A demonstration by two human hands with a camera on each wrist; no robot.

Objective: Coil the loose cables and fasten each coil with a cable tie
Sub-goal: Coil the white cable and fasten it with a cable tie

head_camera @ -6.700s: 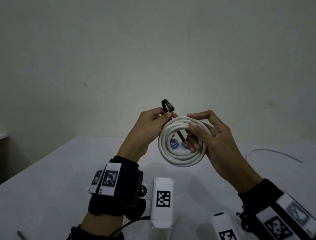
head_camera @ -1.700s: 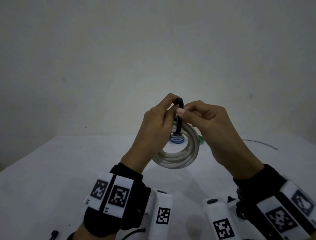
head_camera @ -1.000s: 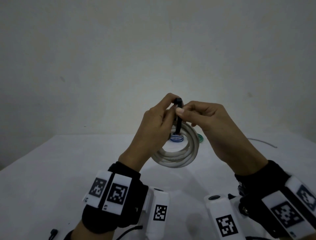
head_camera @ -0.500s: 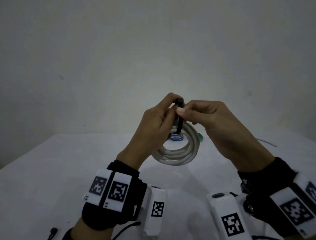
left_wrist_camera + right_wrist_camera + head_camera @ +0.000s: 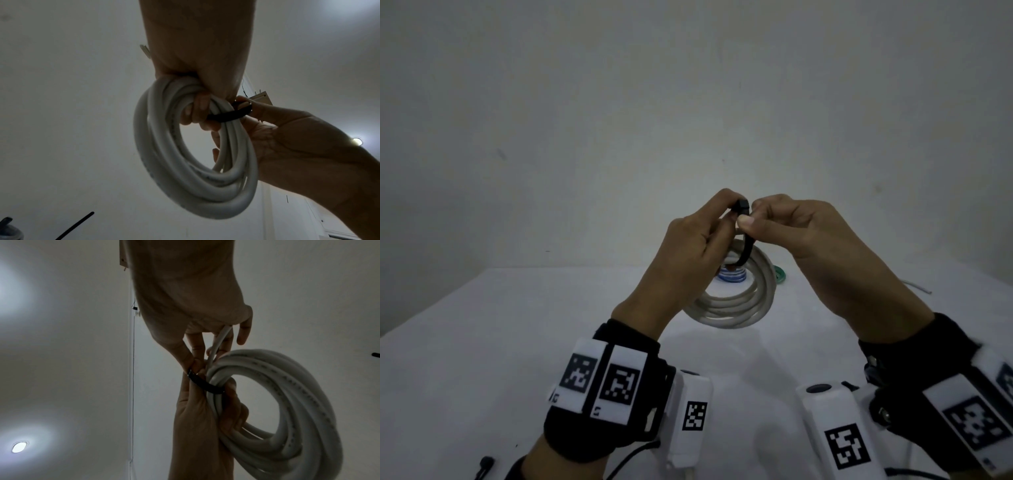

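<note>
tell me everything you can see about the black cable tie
The black cable tie is a narrow, flat strap, plastic by its look, looped around the top of the coiled white cable, which is held above the white table. Its small square head sticks up between the fingertips. The left hand and the right hand pinch it there. Whether it is locked cannot be seen.

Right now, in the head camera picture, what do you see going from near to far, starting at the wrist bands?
Wrist bands → left hand and right hand pinching the black cable tie → white cable coil → blue roll on the table → wall.
</note>
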